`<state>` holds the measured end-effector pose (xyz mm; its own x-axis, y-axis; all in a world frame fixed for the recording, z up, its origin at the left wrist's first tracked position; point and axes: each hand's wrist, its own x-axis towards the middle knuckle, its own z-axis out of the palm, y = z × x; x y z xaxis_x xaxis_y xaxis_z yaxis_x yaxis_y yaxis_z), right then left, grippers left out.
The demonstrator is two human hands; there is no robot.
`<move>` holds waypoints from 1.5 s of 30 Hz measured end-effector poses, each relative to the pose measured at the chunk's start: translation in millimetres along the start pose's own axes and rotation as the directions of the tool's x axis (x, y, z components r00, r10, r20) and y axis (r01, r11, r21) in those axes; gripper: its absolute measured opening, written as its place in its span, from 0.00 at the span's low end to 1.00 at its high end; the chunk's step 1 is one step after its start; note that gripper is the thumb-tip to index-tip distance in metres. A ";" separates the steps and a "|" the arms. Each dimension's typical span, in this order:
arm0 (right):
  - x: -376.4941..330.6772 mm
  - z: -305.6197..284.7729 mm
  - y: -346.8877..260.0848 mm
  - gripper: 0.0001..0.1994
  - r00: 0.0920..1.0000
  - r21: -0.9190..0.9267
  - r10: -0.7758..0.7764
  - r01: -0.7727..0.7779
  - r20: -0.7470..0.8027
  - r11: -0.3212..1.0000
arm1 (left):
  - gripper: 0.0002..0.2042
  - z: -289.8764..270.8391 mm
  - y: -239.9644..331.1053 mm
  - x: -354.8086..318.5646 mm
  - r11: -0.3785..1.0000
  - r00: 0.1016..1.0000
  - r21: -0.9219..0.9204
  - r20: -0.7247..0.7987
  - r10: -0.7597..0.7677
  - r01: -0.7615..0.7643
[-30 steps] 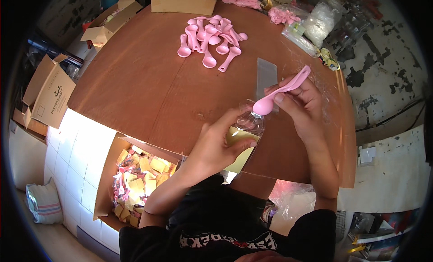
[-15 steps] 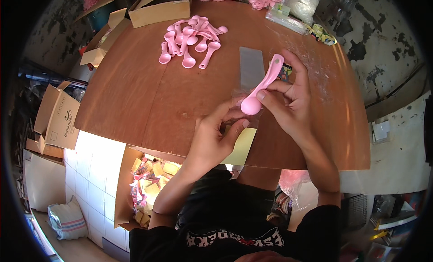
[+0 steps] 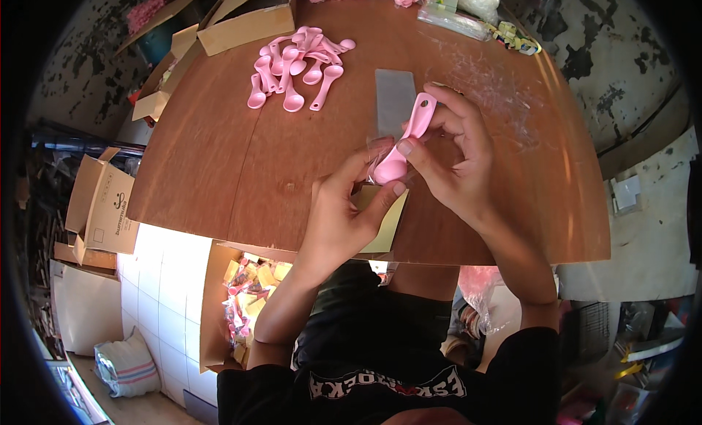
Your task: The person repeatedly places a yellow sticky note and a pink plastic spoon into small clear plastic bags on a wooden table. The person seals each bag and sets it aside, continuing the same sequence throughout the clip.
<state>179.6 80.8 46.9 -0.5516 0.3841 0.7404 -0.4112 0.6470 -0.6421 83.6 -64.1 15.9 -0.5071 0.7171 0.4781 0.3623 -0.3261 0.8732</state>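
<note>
A pink plastic measuring spoon (image 3: 419, 119) is pinched between the thumb and fingers of my right hand (image 3: 462, 158), its handle tilted up and away, its bowl low. The bowl sits at a clear plastic bag (image 3: 374, 162) that my left hand (image 3: 338, 216) grips, its thumb close under the bowl. How far the bowl is inside the bag, I cannot tell. A pale yellow card (image 3: 387, 226) shows beneath my left thumb, near the table's front edge. Beyond my hands lies a flat greyish translucent rectangle (image 3: 395, 96). More pink spoons (image 3: 292, 68) are heaped at the far left.
The brown wooden table (image 3: 219, 162) bears clear plastic packs (image 3: 453, 21) at the back right. An open cardboard box (image 3: 245, 26) stands at the back left. Below the front edge, another box (image 3: 213, 308) holds several wrapped pieces with yellow cards. Peeling walls flank the table.
The spoon's bowl has moved slightly left and down toward the bag in my left hand. My right hand has shifted with it, and the whole view has shifted a little.
</note>
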 end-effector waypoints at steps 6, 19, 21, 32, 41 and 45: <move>1.7 0.8 -2.1 0.28 0.990 -0.049 -0.117 0.113 -0.084 0.992 | 0.20 -6.0 8.2 0.2 0.995 0.999 -0.087 -0.003 -0.046 0.045; -9.8 12.2 -8.4 0.28 0.969 -0.294 -0.246 0.241 0.020 0.925 | 0.12 -16.2 29.1 12.1 0.998 0.999 -0.039 -0.015 -0.052 0.051; -9.1 11.9 -9.3 0.28 0.957 -0.300 -0.278 0.288 0.078 0.909 | 0.12 -18.9 29.4 12.2 0.999 0.999 -0.031 -0.014 -0.037 0.037; -4.6 5.6 -16.2 0.27 0.962 -0.256 -0.267 0.244 -0.056 0.935 | 0.12 -23.2 16.2 6.7 0.999 0.999 0.010 -0.037 0.037 -0.037; -1.4 15.4 -23.7 0.21 0.969 -0.260 -0.243 0.245 0.038 0.934 | 0.11 -26.7 21.4 8.8 1.000 0.999 0.009 -0.016 -0.029 0.029; 0.5 14.6 -21.2 0.11 0.957 -0.303 -0.228 0.275 0.180 0.912 | 0.11 -26.9 20.3 10.0 1.000 1.000 -0.011 -0.012 -0.009 0.009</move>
<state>177.5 57.7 58.0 -0.5649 0.1011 0.8189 -0.3067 0.8956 -0.3221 64.9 -80.1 41.0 -0.5194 0.7130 0.4710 0.3490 -0.3261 0.8785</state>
